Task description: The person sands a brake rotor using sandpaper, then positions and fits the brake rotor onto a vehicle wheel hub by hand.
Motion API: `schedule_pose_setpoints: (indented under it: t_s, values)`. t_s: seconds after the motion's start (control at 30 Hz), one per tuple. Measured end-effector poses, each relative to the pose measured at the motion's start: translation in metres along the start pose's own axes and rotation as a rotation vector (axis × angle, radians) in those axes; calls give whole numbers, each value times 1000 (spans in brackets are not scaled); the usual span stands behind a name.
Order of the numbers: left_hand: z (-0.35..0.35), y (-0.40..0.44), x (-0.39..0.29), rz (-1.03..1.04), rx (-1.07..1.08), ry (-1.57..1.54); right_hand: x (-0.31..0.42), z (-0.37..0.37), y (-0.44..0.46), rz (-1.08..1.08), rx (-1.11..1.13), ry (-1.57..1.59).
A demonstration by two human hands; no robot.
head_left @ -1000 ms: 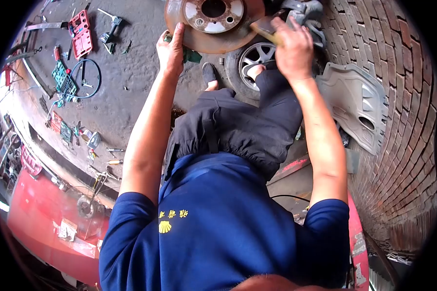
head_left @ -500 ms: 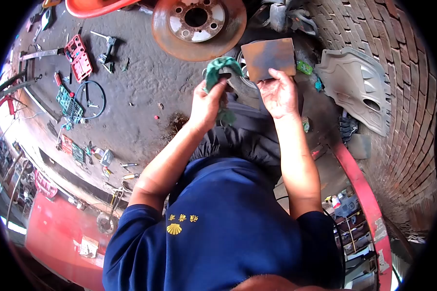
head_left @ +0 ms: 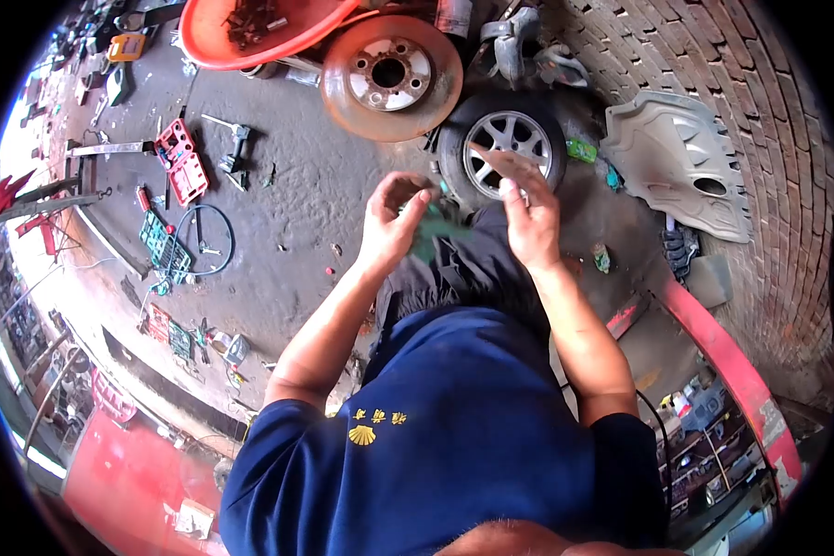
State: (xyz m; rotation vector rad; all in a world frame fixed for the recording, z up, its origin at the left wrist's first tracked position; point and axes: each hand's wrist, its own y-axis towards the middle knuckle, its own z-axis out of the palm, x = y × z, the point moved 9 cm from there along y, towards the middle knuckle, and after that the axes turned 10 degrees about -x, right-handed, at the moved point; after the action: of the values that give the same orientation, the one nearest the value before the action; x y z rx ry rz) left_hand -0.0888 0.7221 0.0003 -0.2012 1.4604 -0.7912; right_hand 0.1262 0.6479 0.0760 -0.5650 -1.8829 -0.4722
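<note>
My left hand (head_left: 391,224) is closed on a green cloth (head_left: 435,233), which hangs blurred over my dark trousers. In my right hand (head_left: 534,222) a square brown sheet (head_left: 514,167) with a worn surface is pinched between thumb and fingers. It is tilted nearly edge-on, so little of its face shows; its material I cannot make out. The two hands are apart. Beyond the sheet lies a wheel with a tyre (head_left: 502,146), partly covered by it. A rusty brake disc (head_left: 391,79) is farther ahead, untouched.
An orange basin (head_left: 269,46) stands behind the disc. To the left are a red tool case (head_left: 183,162), a power tool (head_left: 237,153), a green socket case (head_left: 164,243) and a looped hose (head_left: 233,243). On the right, a grey splash shield (head_left: 681,162) leans by the brick wall (head_left: 760,185).
The brown sheet has turned from face-on to nearly edge-on. The cloth has dropped lower, below my left hand. My view has shifted, showing more of the basin and wheel.
</note>
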Motion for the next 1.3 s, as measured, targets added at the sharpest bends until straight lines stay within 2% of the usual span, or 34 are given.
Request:
schedule_pose_setpoints:
  t_s: [0.03,0.1,0.13,0.17,0.2,0.27,0.3,0.33,0.37,0.43,0.53,0.57,0.6,0.63,0.67,0.73,0.77,0.8,0.83,0.87,0.93,0.97,1.0,1.07,1.1,1.13,1.17,1.2,1.27,1.3]
  values:
    - [0,-9,-11,17,-7,3,14,9,-2,-98,87,-44]
    - [13,-34,4,-463,64,-522,49,25,-15,-428,241,-191]
    - [10,-34,0,-439,54,-517,60,34,-23,-608,297,-306]
    - [5,-34,-8,-294,66,-268,64,39,-27,-635,367,-284]
    - [1,-40,-14,-159,66,-16,56,43,-29,-666,331,-308]
    - [-5,-41,-24,-79,-2,-49,15,38,-15,-344,125,-129]
    - [-10,-40,-28,-41,-34,-14,-30,40,-16,-34,85,-33]
    - [-13,-44,-29,-18,-68,17,-86,54,-27,472,59,506]
    - [-7,-47,-34,-61,-43,79,-125,77,-50,853,197,845]
    - [-2,-32,-16,26,-39,288,-48,79,-67,1090,322,1123]
    - [11,-8,-6,142,15,696,-90,88,-68,804,259,688]
    - [11,2,-1,186,-21,798,-96,85,-64,832,140,712]
    - [13,12,-5,235,-53,899,-97,81,-53,729,14,674]
    - [17,20,-10,282,8,867,-107,75,-45,710,-53,510]
    - [15,33,-4,195,94,833,-116,67,-37,697,-118,343]
    - [3,46,-35,290,18,958,-135,58,-11,670,-303,158]
    - [-9,57,-47,349,-10,951,-143,61,5,663,-334,107]
    - [-27,74,-51,409,-23,789,-148,63,16,668,-367,52]
    - [-39,84,-70,454,-24,818,-144,68,33,587,-403,-45]
    - [-46,99,-91,514,-35,831,-147,72,36,640,-408,-155]
    - [-52,129,-126,750,-27,843,-146,86,41,663,-596,-262]
    - [-48,144,-137,830,19,872,-136,93,46,607,-615,-245]
    - [-39,154,-147,869,75,861,-141,102,44,688,-576,-346]
    - [-16,182,-154,1079,199,902,-137,119,35,808,-616,-311]
    - [-5,191,-157,1154,235,917,-134,122,29,813,-648,-413]
    - [7,199,-156,1224,274,932,-126,127,22,807,-708,-349]
    - [8,222,-131,1104,323,851,-118,133,12,837,-729,-365]
    - [7,220,-128,1094,351,844,-112,135,4,863,-749,-381]
    - [10,224,-127,1200,336,996,-131,133,3,879,-778,-461]
    - [10,229,-121,1250,312,1005,-118,124,25,809,-815,-415]
